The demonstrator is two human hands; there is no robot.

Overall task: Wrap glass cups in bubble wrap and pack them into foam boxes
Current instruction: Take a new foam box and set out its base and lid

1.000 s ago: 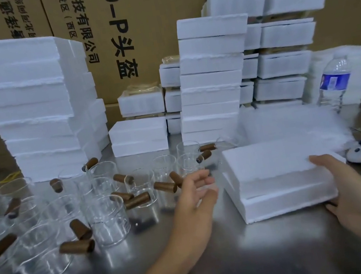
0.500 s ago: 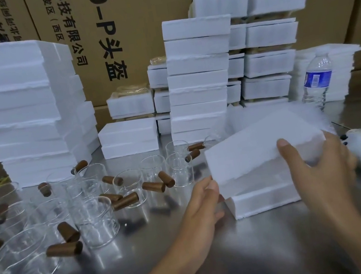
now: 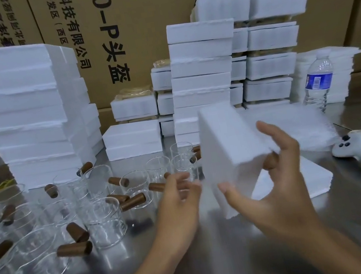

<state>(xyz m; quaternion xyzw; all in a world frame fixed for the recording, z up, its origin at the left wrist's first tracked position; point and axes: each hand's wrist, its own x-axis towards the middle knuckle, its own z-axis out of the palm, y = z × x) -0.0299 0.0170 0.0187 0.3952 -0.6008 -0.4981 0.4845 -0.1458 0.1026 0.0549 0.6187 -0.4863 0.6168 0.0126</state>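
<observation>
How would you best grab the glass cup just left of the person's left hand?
Probably pinch its brown handle, coming from the right: it juts sideways toward the left hand, its tip free, while the glass cup has a smooth wall hemmed in by other cups.

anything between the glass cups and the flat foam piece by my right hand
Yes: the white foam slab tilted up in the right hand stands between the clear glass cups with brown handles and the flat white foam piece on the metal table. Nothing blocks the left hand from the nearest cup.
</observation>
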